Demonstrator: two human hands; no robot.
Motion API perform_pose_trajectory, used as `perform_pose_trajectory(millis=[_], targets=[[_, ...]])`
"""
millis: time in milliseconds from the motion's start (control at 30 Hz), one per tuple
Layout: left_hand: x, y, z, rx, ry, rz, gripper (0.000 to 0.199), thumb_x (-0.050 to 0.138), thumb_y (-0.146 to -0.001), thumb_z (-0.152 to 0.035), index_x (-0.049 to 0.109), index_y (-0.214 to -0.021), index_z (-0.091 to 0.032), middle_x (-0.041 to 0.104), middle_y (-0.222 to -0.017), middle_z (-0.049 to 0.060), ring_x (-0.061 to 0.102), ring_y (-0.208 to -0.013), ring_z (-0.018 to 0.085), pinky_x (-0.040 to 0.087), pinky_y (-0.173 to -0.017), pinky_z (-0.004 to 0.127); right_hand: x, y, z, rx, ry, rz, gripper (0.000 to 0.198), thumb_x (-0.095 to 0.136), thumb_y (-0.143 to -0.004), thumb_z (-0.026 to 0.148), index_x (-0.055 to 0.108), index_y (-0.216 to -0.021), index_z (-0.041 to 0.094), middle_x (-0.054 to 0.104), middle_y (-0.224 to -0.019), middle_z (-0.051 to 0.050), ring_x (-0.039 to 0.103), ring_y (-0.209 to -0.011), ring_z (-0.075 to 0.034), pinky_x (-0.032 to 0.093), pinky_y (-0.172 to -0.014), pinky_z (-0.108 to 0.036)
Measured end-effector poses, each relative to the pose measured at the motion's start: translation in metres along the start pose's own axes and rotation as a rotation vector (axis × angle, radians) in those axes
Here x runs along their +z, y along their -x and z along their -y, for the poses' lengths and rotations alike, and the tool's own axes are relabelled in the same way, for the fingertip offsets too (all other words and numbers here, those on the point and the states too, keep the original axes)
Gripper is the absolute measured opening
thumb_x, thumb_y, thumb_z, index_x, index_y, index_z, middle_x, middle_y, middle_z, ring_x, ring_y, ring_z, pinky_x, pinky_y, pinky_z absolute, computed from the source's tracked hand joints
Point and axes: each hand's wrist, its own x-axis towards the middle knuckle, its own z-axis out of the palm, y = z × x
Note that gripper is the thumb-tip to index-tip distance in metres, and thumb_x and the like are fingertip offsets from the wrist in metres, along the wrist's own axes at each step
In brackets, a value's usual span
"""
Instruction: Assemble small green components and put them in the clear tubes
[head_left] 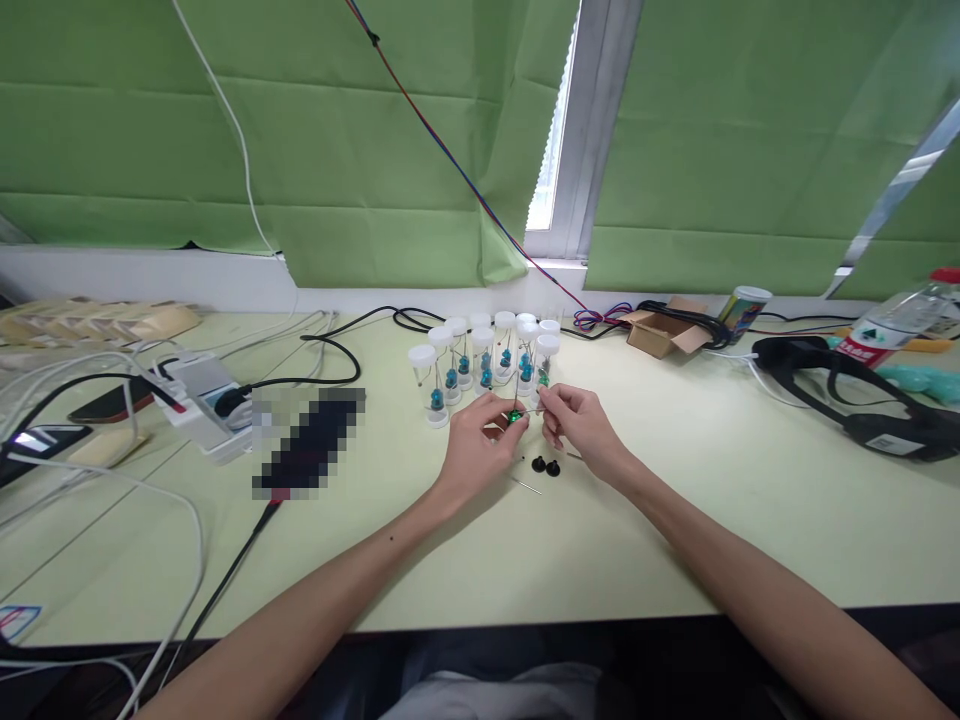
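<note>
I see the left hand (pixel 480 442) pinching a green piece (pixel 514 416) at five o'clock from the capped tubes (pixel 485 362), perhaps to keep it steady, while at its three o'clock the right hand (pixel 579 420) grips a thin rod (pixel 533 410).

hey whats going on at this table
A person is working on a small green piece with both hands. The left hand holds it, while the right hand is close beside it, apparently pinching something thin. Two small black pieces and a thin metal rod lie on the table nearby. Behind the hands stand clear containers with white tops, most with blue pieces inside.
</note>
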Motion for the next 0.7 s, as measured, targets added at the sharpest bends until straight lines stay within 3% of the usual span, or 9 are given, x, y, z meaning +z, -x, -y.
perform_pose_trajectory(millis=[133, 267, 433, 700], targets=[[-0.0011, -0.0026, -0.0003, -0.117, 0.116, 0.008, 0.017, 0.067, -0.081, -0.034, 0.07, -0.086, -0.018, 0.064, -0.087, 0.004, 0.055, -0.053, 0.009, 0.052, -0.048, 0.025, 0.0006, 0.0009, 0.0009, -0.116, 0.042, -0.056, 0.033, 0.066, -0.085, 0.05, 0.061, -0.089, 0.018, 0.059, -0.068, 0.002, 0.052, -0.045, -0.009, 0.041, -0.04, -0.022], [-0.0043, -0.0051, -0.0053, -0.193, 0.166, 0.005, 0.019, 0.069, -0.079, -0.036, 0.068, -0.08, -0.018, 0.064, -0.074, 0.002, 0.055, -0.051, 0.011, 0.052, -0.051, 0.027, 0.0012, 0.0018, 0.002, -0.183, 0.075, -0.048, 0.031, 0.066, -0.085, 0.048, 0.065, -0.093, 0.018, 0.063, -0.087, -0.003, 0.057, -0.053, -0.01, 0.043, -0.042, -0.023], [-0.0056, -0.0058, -0.008, -0.246, 0.234, 0.019, 0.022, 0.071, -0.077, -0.04, 0.068, -0.08, -0.018, 0.061, -0.062, 0.0, 0.056, -0.051, 0.012, 0.053, -0.054, 0.028, 0.0015, 0.0034, 0.0033, -0.2, 0.116, -0.064, 0.03, 0.065, -0.086, 0.046, 0.067, -0.098, 0.019, 0.064, -0.089, -0.004, 0.059, -0.059, -0.012, 0.046, -0.045, -0.023], [-0.0061, -0.0053, -0.008, -0.265, 0.265, 0.035, 0.02, 0.071, -0.078, -0.038, 0.069, -0.081, -0.018, 0.06, -0.062, -0.001, 0.055, -0.052, 0.012, 0.051, -0.054, 0.027, 0.0024, 0.0034, 0.0021, -0.22, 0.122, -0.068, 0.028, 0.064, -0.087, 0.045, 0.069, -0.09, 0.017, 0.065, -0.091, -0.006, 0.061, -0.066, -0.015, 0.046, -0.045, -0.024]])
